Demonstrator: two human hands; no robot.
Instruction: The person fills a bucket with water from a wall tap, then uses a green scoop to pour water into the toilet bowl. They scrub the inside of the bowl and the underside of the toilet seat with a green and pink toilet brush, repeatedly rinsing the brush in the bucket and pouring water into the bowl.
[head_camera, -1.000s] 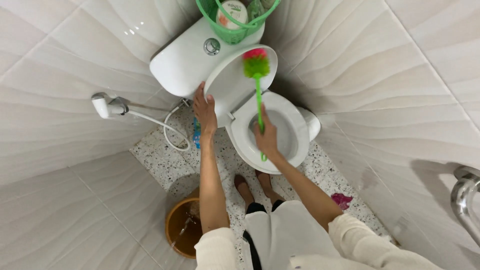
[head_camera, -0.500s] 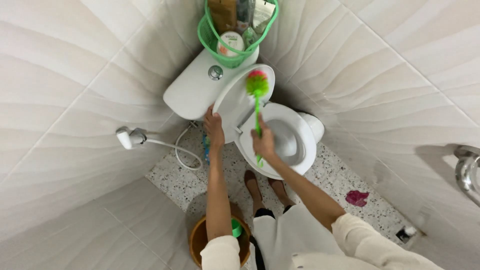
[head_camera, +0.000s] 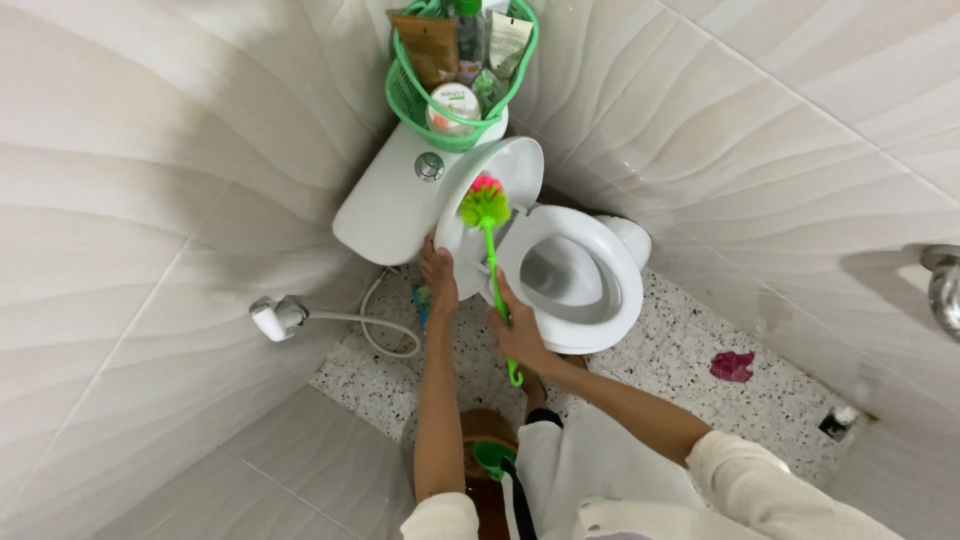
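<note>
Lid scrub under way, bowl not yet touched.
Left hand (head_camera: 437, 272) grips the raised toilet lid (head_camera: 490, 190); right hand (head_camera: 520, 335) is clamped on the green brush (head_camera: 486, 205), bristles against the lid's inner face.

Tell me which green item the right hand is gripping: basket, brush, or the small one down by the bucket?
The green-handled toilet brush: the right hand grips its handle, bristles against the raised lid. The basket sits untouched on the tank.
</note>
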